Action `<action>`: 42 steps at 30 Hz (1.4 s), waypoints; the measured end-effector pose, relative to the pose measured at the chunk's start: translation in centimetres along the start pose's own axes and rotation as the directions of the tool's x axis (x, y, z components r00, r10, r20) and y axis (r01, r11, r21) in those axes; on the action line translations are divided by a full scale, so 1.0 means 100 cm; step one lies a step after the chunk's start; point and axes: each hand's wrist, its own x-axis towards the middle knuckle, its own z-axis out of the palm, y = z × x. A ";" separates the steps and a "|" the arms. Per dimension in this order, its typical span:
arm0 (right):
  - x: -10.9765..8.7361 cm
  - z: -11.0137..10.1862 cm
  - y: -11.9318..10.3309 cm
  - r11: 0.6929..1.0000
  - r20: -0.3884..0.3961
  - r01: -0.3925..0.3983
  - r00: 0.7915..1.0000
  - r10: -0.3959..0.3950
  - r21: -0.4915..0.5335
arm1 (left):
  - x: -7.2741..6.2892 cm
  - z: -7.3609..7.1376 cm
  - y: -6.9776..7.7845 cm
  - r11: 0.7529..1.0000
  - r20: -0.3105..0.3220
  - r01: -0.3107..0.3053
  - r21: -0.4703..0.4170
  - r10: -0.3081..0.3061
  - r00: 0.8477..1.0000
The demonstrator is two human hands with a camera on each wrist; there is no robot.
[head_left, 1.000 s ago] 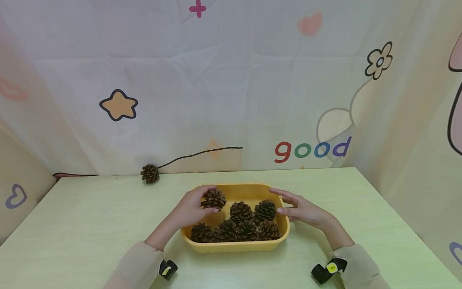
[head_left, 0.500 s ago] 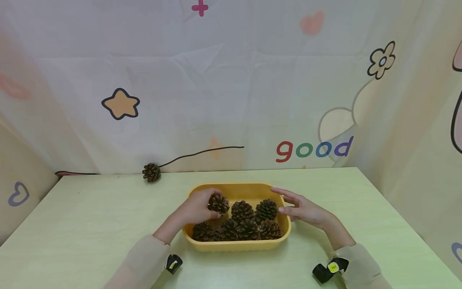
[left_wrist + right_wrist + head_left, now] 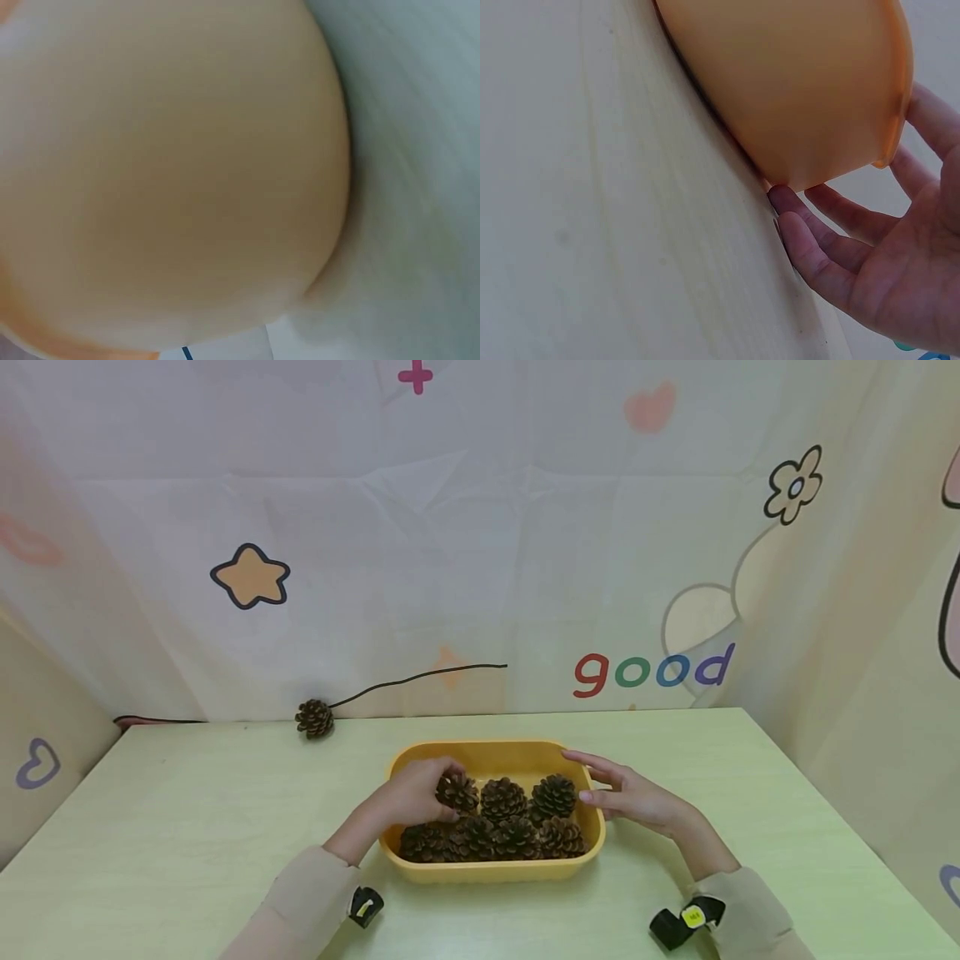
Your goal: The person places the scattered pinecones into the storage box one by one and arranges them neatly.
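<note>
A yellow plastic basin (image 3: 498, 872) holds several brown pinecones. My left hand (image 3: 420, 789) reaches over its left side and grips one pinecone (image 3: 459, 792), low among the others, beside a middle pinecone (image 3: 503, 799). My right hand (image 3: 630, 795) holds the basin's right side, thumb over the rim and index finger at the back corner. In the right wrist view, the lower fingers of the right hand (image 3: 885, 247) curl near the basin's outer wall (image 3: 787, 82). The left wrist view shows mostly the basin's outer wall (image 3: 180, 172); the left hand's fingers are hidden there.
A single pinecone (image 3: 314, 719) sits at the table's back edge, left of the basin. The pale green table (image 3: 187, 827) meets a printed cloth backdrop (image 3: 480, 560). Wrist cameras (image 3: 365, 907) hang below both sleeves.
My left hand has moved right and down with its pinecone, from the basin's back left to beside the middle pinecone. The right hand has stayed at the rim.
</note>
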 end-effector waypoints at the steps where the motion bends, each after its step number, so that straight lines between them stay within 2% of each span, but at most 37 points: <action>1: 0.000 0.000 0.000 1.000 0.001 0.000 1.000 0.000 0.001 | 0.000 0.000 0.000 1.000 0.007 -0.001 -0.005 0.001 1.000; 14: 0.001 0.000 0.000 1.000 0.005 0.007 1.000 -0.007 0.004 | -0.002 -0.004 0.001 0.997 0.048 0.045 -0.063 -0.042 0.998; 25: 0.000 0.001 -0.001 1.000 -0.001 0.003 1.000 -0.003 0.011 | -0.007 -0.007 0.002 0.997 0.058 0.035 -0.074 -0.031 0.998; 36: 0.000 0.001 -0.002 1.000 -0.003 0.001 1.000 -0.001 0.014 | -0.018 -0.020 -0.008 0.990 0.003 -0.016 -0.140 0.017 1.000; 42: 0.000 0.000 0.000 1.000 0.009 0.014 1.000 -0.014 0.010 | -0.024 -0.026 -0.014 0.986 -0.057 -0.050 -0.156 0.041 0.998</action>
